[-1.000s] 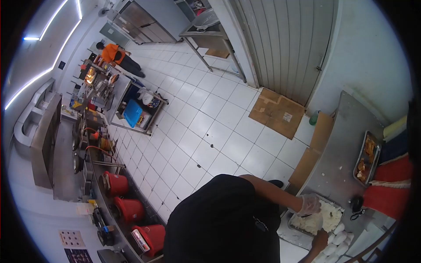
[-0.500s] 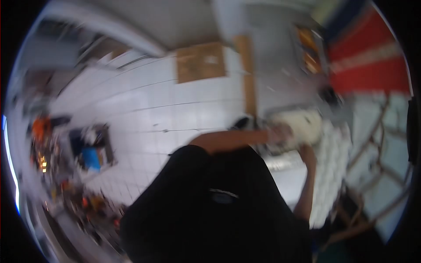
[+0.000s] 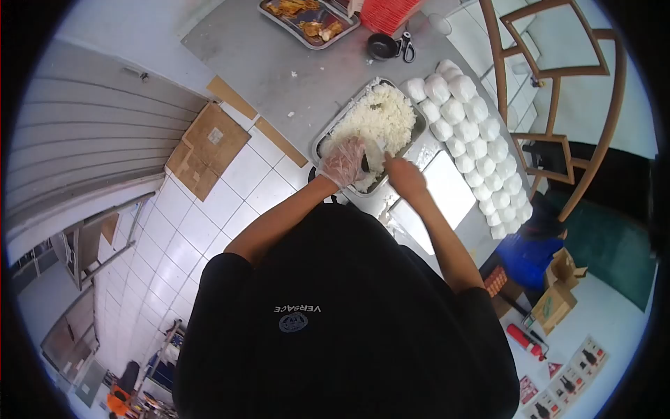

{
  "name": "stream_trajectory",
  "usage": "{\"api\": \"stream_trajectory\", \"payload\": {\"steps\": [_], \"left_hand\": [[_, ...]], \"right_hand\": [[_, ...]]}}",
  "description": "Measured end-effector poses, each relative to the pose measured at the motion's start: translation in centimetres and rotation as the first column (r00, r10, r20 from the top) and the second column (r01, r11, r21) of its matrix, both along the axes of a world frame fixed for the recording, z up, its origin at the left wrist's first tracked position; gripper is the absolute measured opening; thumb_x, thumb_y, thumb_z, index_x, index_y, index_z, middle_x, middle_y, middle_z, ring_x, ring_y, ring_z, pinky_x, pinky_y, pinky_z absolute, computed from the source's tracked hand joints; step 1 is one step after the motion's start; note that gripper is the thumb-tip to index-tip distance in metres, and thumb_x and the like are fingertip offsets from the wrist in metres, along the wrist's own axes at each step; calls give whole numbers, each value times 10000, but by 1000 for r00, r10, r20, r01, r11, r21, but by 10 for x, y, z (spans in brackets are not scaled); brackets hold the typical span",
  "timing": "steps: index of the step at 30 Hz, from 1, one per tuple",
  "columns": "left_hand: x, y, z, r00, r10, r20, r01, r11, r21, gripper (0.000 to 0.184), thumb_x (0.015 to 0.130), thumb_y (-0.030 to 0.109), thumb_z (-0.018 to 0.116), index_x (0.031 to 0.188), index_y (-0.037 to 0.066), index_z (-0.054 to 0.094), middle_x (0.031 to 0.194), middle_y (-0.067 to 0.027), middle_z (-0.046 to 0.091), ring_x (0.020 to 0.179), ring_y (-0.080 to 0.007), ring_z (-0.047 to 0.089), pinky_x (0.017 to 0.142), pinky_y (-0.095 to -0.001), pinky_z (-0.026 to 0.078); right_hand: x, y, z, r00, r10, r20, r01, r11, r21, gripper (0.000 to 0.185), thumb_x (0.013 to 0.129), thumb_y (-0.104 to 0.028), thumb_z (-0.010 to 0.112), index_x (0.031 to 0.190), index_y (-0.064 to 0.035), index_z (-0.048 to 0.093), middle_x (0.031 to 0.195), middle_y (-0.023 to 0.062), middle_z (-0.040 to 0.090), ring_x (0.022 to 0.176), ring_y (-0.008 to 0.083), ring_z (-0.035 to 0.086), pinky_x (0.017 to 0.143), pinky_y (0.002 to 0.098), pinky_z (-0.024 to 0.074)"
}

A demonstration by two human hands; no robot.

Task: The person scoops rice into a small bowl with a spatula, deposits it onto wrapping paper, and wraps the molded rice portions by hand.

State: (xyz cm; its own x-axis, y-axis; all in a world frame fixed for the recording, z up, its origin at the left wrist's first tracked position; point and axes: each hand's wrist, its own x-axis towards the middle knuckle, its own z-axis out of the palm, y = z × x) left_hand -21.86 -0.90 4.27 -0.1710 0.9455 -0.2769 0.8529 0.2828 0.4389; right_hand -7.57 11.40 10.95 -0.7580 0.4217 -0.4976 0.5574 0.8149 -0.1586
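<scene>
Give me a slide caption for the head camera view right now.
Gloved left hand and bare right hand at a tray of rice, beside rows of white bundles on a metal table.

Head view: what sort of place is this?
Probably a commercial kitchen: a metal counter with a tray of what looks like rice, rows of white bundles alongside, and a gloved left hand.

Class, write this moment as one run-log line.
left hand: gloved, at the rice | right hand: bare, at edge of tray, grip unclear | beside tray: white rounded items
</scene>
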Motion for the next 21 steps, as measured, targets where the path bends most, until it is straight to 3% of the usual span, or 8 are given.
{"api": "stream_trajectory", "payload": {"steps": [1,2,9,13,15,17,20,21], "left_hand": [[-3,2,3,998,50,37,-49,998,-36,930,772,559,680,1412,-26,343,1457,-242,377,1346,-391,369,1108,-483,322],[4,-3,-21,992,106,-71,-95,985,143,939,728,510,747,1389,-24,347,1390,-227,441,1272,-376,433,1064,-481,362],[-12,3,-4,1000,-1,-18,2,996,84,975,705,489,775,1412,-1,317,1362,-217,464,1273,-347,431,1035,-460,387],[-14,-2,-18,977,-84,-197,120,977,176,888,758,447,724,1413,8,317,1306,-223,506,1203,-368,497,983,-449,438],[-12,4,-30,959,-159,-233,142,986,-89,933,740,520,728,1409,9,326,1366,-212,470,1268,-393,451,993,-490,436],[-14,6,-37,955,-243,-169,225,967,-118,926,767,507,709,1441,27,292,1377,-242,450,1263,-434,447,993,-497,443],[-10,7,-72,770,-320,-552,357,933,-43,949,763,489,716,1465,45,255,1387,-267,418,1251,-482,438,1009,-506,435],[-12,5,-58,896,-249,-369,282,959,37,972,748,470,732,1468,39,243,1389,-278,405,1257,-495,423,1017,-509,427]], "right_hand": [[-6,-10,-3,1000,3,7,-3,1000,6,237,966,-202,484,1141,-50,536,856,216,658,830,402,655,706,513,516],[-1,-15,2,1000,19,16,-19,1000,-1,228,954,-189,493,1124,-44,543,846,212,655,823,399,658,700,511,520],[-10,-16,-4,996,87,-28,-88,994,-59,315,926,-154,511,1228,-70,542,885,216,658,845,397,658,731,495,522],[3,23,31,995,-101,26,103,990,-96,237,934,-209,521,1071,-39,612,909,233,672,882,409,654,763,509,522],[-3,18,27,984,-151,93,157,986,-59,243,926,-214,524,1020,-21,638,898,252,668,905,406,656,779,512,523],[-21,3,7,978,-116,174,129,989,-67,253,914,-210,522,940,2,659,906,264,668,892,401,664,777,506,528],[-19,17,-47,990,-130,53,135,983,-125,290,897,-228,534,848,25,667,908,257,678,864,390,676,748,496,534],[-15,25,-59,992,-130,4,128,972,-196,306,895,-237,538,822,31,667,897,259,679,861,388,678,744,491,534]]}}
